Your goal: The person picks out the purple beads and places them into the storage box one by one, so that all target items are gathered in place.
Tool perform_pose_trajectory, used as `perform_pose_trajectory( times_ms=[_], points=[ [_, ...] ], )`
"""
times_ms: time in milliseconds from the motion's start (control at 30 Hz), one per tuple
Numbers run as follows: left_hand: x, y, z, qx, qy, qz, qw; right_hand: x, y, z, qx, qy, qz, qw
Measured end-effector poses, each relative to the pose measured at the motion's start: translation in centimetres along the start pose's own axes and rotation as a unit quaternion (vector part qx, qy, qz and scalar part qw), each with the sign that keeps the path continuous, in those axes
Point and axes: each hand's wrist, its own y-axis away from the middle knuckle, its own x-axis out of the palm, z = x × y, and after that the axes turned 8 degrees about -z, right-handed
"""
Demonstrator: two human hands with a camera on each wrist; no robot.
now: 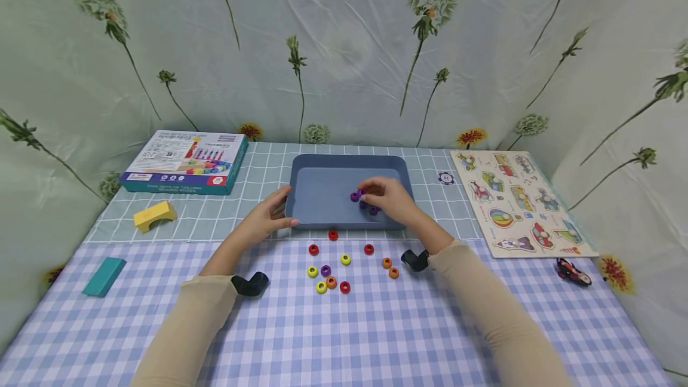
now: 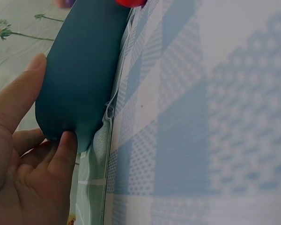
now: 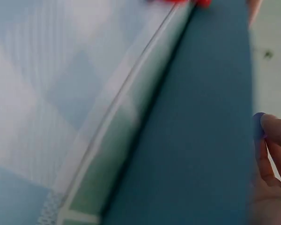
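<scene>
My right hand (image 1: 392, 199) is over the right half of a blue-grey tray (image 1: 322, 214), its thumb and fingertips pinching a purple bead (image 3: 258, 125). Close under it in the tray lie several more purple beads (image 1: 373, 211), partly covered by the fingers. At the tray's left front corner is my left hand (image 1: 263, 217). Its thumb and spread fingers touch the tray's side and rim, as the left wrist view shows too. In front of the tray, loose beads are scattered on the checked cloth: red (image 1: 314, 249), yellow (image 1: 346, 260), orange (image 1: 394, 273) and one purple.
A boxed toy set (image 1: 185, 162) lies at the back left, with a yellow arch block (image 1: 154, 215) and a teal block (image 1: 104, 277) nearer. On the right are a picture puzzle board (image 1: 518, 202), a round chip (image 1: 446, 178) and a small toy vehicle (image 1: 573, 272).
</scene>
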Motion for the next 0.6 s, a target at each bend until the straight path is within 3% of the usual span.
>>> perform_pose_trajectory(
  times_ms=[100,267,400,600],
  points=[
    [0.0,0.0,0.0,0.002,-0.003,0.001,1.0,-0.2,-1.2,-1.2,0.029,0.026,-0.015,0.999],
    [0.0,0.0,0.1,0.012,0.009,0.008,0.9999,0.1,-2.0,-2.3,0.043,0.073,-0.003,0.996],
    [0.0,-0.1,0.2,0.015,0.013,0.009,0.9998,0.4,-2.1,-2.4,0.052,0.11,0.014,0.993],
    [-0.1,-0.1,0.2,0.012,0.01,0.009,0.9998,0.3,-1.7,-1.7,0.048,0.114,0.015,0.992]
  ],
)
